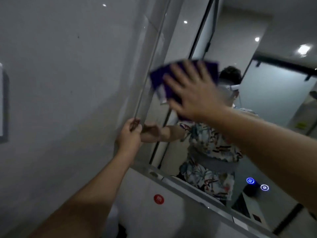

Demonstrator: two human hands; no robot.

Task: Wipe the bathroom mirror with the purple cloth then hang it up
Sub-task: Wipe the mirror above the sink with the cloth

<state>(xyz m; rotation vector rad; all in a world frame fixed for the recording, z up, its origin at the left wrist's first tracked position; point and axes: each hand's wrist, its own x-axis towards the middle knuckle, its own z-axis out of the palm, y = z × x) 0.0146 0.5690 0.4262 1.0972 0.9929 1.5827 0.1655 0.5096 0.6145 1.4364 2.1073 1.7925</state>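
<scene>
Flattened with fingers spread, our right hand [193, 93] presses the purple cloth [164, 79] against the bathroom mirror [267, 103]; nothing is pinched, the open palm alone pins the fabric to the glass. That cloth sits high on the mirror, near its left edge, with its corners sticking out above and to the left of our fingers, and a small pale tag [163, 97] hangs from its lower left side. Both hand and cloth look blurred.

Our left hand [129, 134] is curled around the mirror's left edge, lower down than the cloth, thumb in front of the glass and fingers wrapped behind it, so it grips that edge firmly. Its reflection meets it just beside the thumb.

We see a grey wall [60, 83] to the left of the mirror, with part of a framed panel [3, 103] at the far left border. Along the mirror's bottom runs a metal frame strip [188, 188]. Two round lit icons [250, 180] glow in the glass near the lower right. Below the mirror a red round sticker [158, 199] sits on a white surface [142, 186]. Reflected in the glass stands a person in a patterned shirt [207, 152].
</scene>
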